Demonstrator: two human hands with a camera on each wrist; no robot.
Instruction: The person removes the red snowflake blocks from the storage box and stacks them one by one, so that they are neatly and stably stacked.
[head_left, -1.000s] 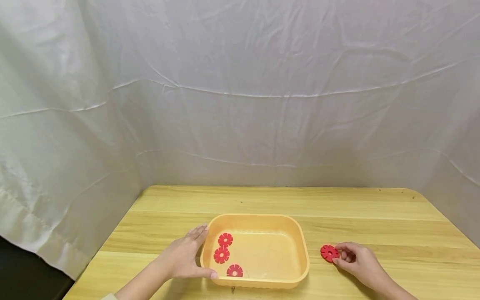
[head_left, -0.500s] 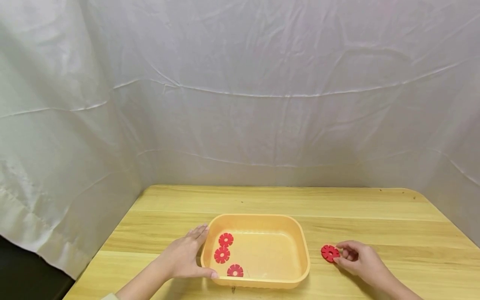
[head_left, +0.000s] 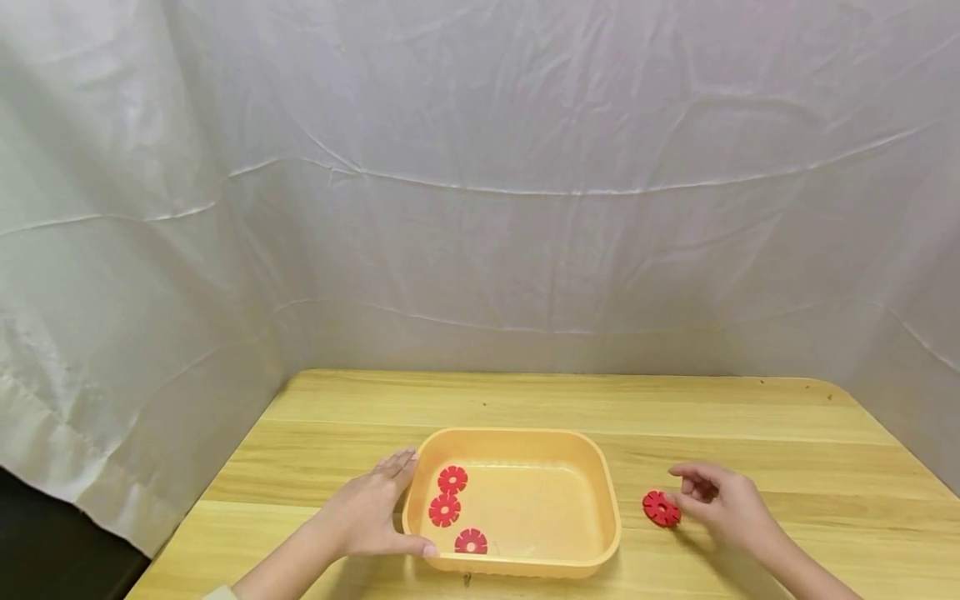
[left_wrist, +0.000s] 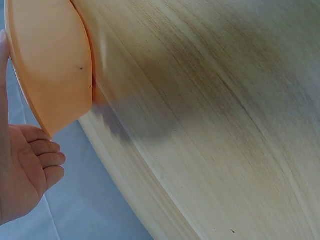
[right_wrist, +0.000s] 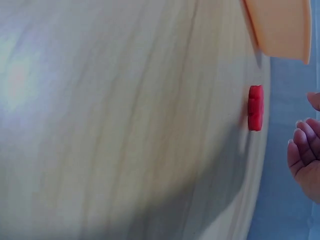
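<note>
An orange plastic basin (head_left: 510, 446) sits at the table's front, with three red notched toy discs at its left: an upper disc (head_left: 452, 479), one just below it (head_left: 445, 509), and a disc (head_left: 471, 542) by the near wall. My left hand (head_left: 367, 512) holds the basin's left end, thumb on the near rim and fingers at the left side. Right of the basin, another red notched disc (head_left: 662, 508) lies on the table, its thick edge showing in the right wrist view (right_wrist: 255, 108). My right hand (head_left: 727, 500) hovers just above and right of it, apart from it, fingers loosely bent.
The wood-grain table (head_left: 375, 400) spreads around and behind the basin. Pale curtains (head_left: 570, 250) hang along its back and sides. A dark area (head_left: 60, 542) shows below the curtain at the lower left.
My right hand has let go of the red disc and lifted slightly up and away from it. The disc stays on the table. The left hand and basin keep their place.
</note>
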